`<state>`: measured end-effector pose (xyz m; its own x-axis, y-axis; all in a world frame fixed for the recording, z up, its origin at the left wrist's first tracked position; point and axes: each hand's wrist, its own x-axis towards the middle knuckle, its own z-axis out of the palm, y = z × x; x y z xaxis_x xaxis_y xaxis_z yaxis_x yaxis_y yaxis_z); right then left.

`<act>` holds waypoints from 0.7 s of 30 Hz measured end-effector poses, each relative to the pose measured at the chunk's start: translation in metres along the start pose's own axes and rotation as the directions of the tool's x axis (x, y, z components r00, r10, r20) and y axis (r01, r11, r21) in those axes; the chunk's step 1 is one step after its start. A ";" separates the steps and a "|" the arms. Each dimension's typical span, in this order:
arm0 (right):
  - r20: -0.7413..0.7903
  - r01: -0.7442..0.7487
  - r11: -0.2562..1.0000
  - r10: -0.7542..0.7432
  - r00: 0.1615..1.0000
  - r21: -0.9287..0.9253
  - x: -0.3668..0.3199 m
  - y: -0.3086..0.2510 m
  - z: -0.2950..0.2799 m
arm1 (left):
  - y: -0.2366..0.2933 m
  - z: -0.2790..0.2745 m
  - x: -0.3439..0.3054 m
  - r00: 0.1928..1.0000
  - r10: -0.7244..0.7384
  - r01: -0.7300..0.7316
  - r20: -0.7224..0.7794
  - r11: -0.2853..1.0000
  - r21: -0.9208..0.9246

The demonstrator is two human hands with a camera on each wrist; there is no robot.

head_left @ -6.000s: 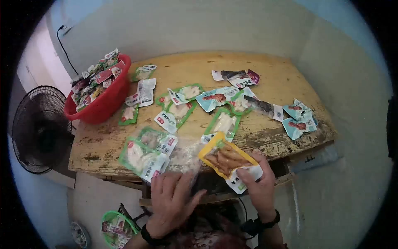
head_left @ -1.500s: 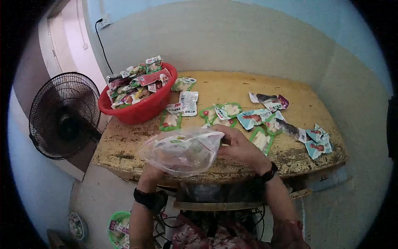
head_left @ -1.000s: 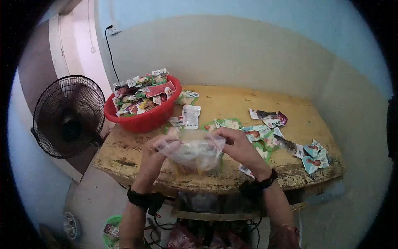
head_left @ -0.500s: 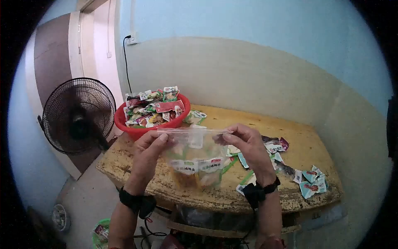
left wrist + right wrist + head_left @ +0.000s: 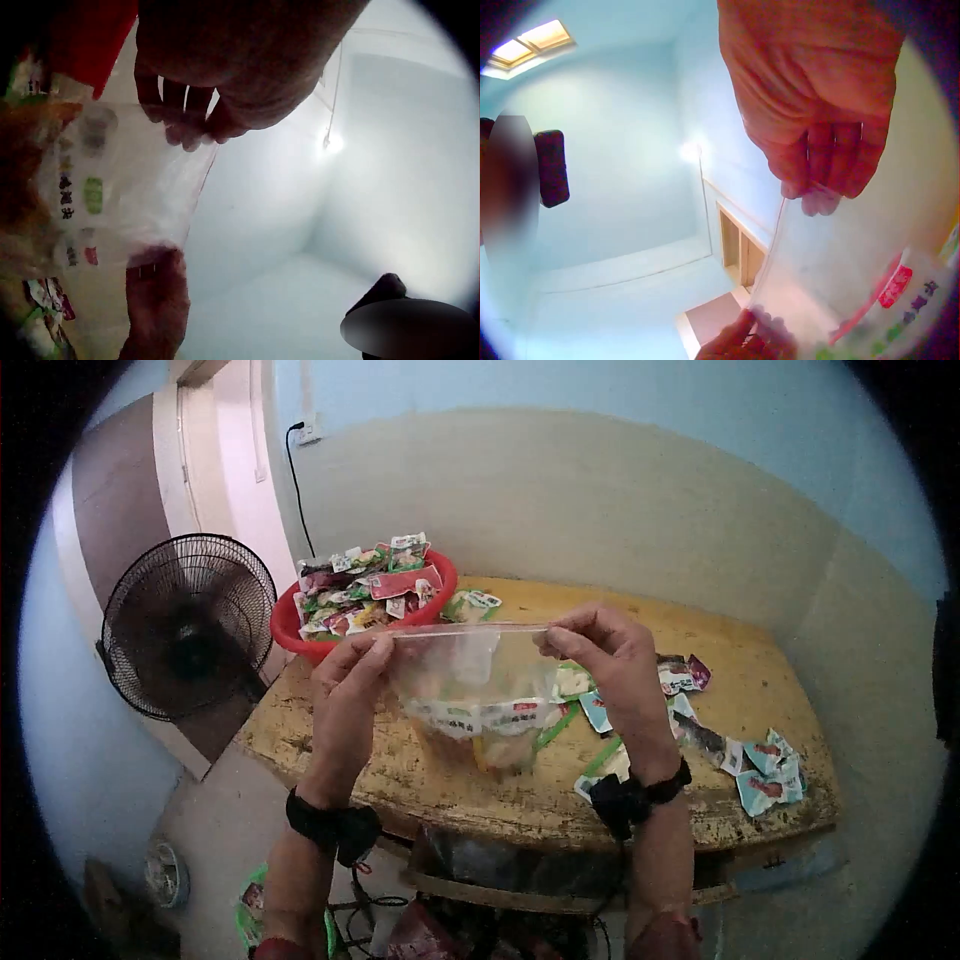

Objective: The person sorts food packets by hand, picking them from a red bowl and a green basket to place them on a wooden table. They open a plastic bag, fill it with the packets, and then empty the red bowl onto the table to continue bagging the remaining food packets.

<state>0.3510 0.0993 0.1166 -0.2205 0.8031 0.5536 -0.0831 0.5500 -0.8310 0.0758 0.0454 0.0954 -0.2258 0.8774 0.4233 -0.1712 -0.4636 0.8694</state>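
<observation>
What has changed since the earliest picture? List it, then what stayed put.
The right hand has let go of the yellow-edged packet, which now appears to be inside the clear bag. That bag lay on the table; now it is held up, the right hand and left hand pinching its top edge. The red basin and blue packets stayed.

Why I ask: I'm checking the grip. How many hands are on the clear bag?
2: the left hand pinches the left end of the clear bag's top edge, the right hand its right end. No others appear hidden.
</observation>
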 end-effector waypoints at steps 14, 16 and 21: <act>0.049 -0.003 1.000 0.004 0.999 -0.010 -0.002 -0.005 0.004 | 0.060 0.047 0.015 0.671 0.469 -0.710 0.574 0.185 0.680; 0.058 0.015 1.000 -0.014 0.998 -0.019 -0.003 -0.007 0.004 | 0.065 0.063 0.021 0.623 0.405 -0.762 0.669 0.121 0.636; 0.070 0.111 0.987 -0.103 0.992 -0.120 -0.008 -0.015 0.003 | 0.052 0.086 0.037 0.608 0.187 -0.791 0.772 0.233 0.566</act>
<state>0.3511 0.0841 0.1251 -0.2779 0.7243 0.6310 0.0102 0.6591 -0.7520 0.1415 0.0647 0.1781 0.5709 0.5422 0.6164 0.6818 -0.7315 0.0120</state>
